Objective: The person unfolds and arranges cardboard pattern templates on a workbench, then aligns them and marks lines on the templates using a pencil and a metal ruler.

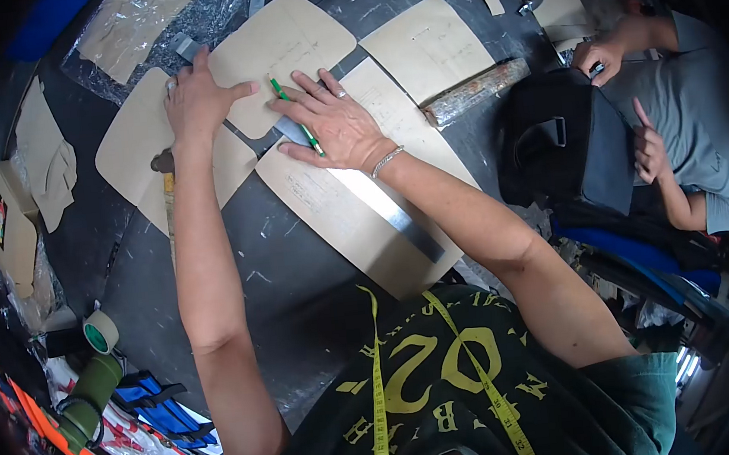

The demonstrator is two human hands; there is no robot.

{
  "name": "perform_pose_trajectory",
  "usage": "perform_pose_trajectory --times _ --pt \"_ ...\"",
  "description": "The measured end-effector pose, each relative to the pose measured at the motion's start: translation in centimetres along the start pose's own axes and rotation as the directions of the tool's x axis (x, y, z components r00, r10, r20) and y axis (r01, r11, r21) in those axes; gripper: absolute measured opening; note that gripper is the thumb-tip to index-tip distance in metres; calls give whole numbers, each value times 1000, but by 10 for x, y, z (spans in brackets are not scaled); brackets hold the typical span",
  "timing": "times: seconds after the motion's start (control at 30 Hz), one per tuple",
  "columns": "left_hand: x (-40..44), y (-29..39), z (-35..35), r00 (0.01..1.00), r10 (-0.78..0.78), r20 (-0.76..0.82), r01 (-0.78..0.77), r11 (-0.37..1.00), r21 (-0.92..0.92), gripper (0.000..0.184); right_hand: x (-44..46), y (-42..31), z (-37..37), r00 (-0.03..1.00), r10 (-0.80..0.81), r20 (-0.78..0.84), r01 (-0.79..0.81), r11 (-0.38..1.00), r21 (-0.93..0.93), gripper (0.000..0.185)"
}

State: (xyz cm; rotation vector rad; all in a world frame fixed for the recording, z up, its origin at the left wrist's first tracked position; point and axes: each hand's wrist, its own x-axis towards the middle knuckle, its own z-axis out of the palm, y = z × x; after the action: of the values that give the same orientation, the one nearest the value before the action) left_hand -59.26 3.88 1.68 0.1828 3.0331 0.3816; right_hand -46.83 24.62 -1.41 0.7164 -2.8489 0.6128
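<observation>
My left hand (196,103) lies flat with fingers apart across two rounded cardboard pattern pieces, a left one (132,131) and an upper one (296,34). A small grey metal block (185,46) sits by its fingertips. My right hand (337,128) holds a green pencil (313,139) slanted between its fingers. That hand rests over the top of a long cardboard pattern (310,198) with handwriting on it. Along this pattern runs a steel ruler (384,204), its upper part hidden by my right hand. Beneath my left forearm is a hammer (165,162), partly covered.
Another cardboard piece (426,44) and a tape-wrapped bar (474,94) lie at the upper right. A person at right handles a black bag (565,141). Plastic-wrapped patterns (135,35) and a tape roll (100,331) are on the left. A yellow tape measure (380,399) hangs from my neck.
</observation>
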Motion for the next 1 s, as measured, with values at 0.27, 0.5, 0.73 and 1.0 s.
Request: perform_pose_trajectory --times 0.27,0.5,0.73,1.0 --pt "-7 -12 8 983 24 -183 -88 931 -354 95 1 1 0 1000 19 19 -19 1000 -9 65" --pt "-31 -7 -1 992 -101 -72 42 820 -571 70 0 3 5 1000 19 6 -18 1000 -24 64" --pt "-29 -20 23 990 -51 -130 -26 848 -529 32 0 1 1 999 34 15 -34 999 -20 66" --pt "-25 -18 19 984 16 -176 -106 851 -514 35 2 0 1 999 41 23 -40 998 -38 67"
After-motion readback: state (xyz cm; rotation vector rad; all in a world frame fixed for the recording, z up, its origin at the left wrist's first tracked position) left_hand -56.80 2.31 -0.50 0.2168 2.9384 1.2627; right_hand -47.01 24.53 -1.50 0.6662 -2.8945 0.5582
